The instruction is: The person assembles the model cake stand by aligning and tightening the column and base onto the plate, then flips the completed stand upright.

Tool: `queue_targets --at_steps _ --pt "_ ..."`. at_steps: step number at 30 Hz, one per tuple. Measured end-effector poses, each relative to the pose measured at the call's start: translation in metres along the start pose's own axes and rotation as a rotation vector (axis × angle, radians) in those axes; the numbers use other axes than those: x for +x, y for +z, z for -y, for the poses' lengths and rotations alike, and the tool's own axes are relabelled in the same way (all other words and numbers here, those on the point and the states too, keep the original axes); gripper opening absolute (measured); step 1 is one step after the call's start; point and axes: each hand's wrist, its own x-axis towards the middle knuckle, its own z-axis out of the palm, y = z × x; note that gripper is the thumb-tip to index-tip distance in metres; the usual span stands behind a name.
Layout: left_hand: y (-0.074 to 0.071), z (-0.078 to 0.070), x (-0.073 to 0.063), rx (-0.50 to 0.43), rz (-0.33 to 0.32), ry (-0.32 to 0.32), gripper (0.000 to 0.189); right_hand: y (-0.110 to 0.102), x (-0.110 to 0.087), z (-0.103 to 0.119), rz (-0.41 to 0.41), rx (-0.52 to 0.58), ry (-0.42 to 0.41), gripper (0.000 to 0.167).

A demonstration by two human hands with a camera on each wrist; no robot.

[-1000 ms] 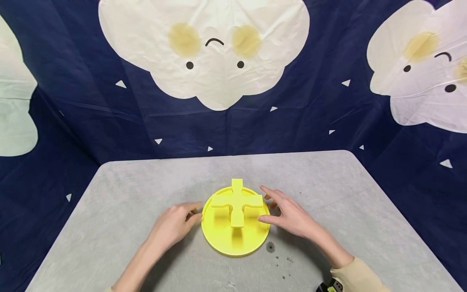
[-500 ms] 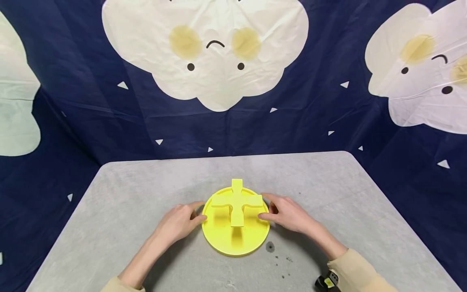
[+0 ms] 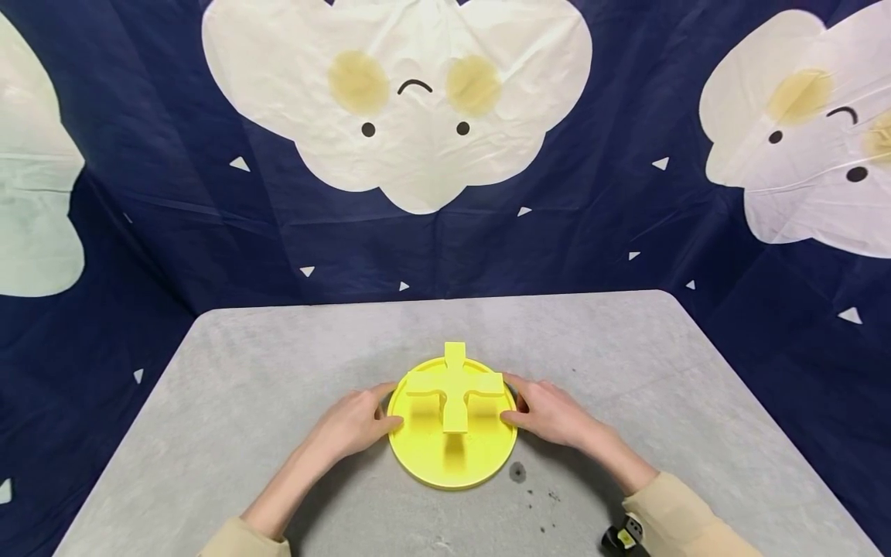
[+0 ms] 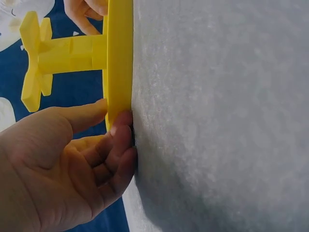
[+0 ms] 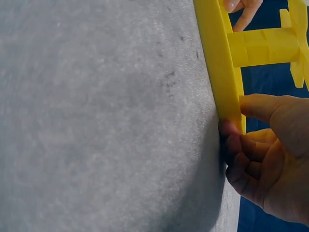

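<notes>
A yellow round stand (image 3: 431, 460) sits on the grey table, with a post (image 4: 72, 54) rising from its disc-shaped base and a cross-shaped top (image 3: 455, 383) with wide arms. My left hand (image 3: 355, 420) grips the left side of the base; its thumb lies over the rim (image 4: 119, 58) and the fingers curl against the outer edge near the tabletop. Opposite it, my right hand (image 3: 557, 416) pinches the right side in the same way, thumb on the rim (image 5: 217, 63) and fingertips low at the edge. Whether any fingertips reach underneath is hard to tell.
The grey table (image 3: 278, 348) spreads around the stand and has dark spots (image 3: 517, 472) in front of it on the right. A dark blue curtain (image 3: 348, 247) with white clouds hangs behind and at the sides. A small black device (image 3: 622, 537) sits by the right sleeve.
Both hands have moved inward from beside the stand, and their thumbs and fingers have come onto its rim. The stand stays in place on the table.
</notes>
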Motion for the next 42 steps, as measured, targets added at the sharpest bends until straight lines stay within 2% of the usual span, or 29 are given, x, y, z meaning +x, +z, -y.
queue_targets --at_steps 9,16,24,29,35,39,42 --pt "0.004 0.001 0.003 -0.083 0.004 0.015 0.066 0.003 0.001 0.001 -0.025 0.016 0.035 0.064" --pt "0.006 0.0 0.005 -0.066 -0.022 0.006 0.07 0.003 0.003 0.0 -0.054 0.033 -0.001 0.062" --pt "-0.008 -0.004 0.004 -0.035 -0.074 0.023 0.068 -0.011 0.003 0.002 -0.09 0.069 -0.064 0.061" --pt "-0.018 -0.008 0.004 0.013 -0.088 0.027 0.069 -0.022 0.002 0.007 -0.116 0.037 -0.064 0.063" --pt "-0.022 -0.011 0.005 0.006 -0.117 0.051 0.068 -0.031 -0.001 0.012 -0.14 -0.01 -0.047 0.065" --pt "-0.025 -0.013 0.006 -0.032 -0.159 0.083 0.067 -0.036 -0.001 0.012 -0.18 0.041 -0.061 0.065" --pt "-0.03 -0.014 0.006 -0.083 -0.177 0.079 0.066 -0.04 0.0 0.01 -0.195 0.15 -0.073 0.064"
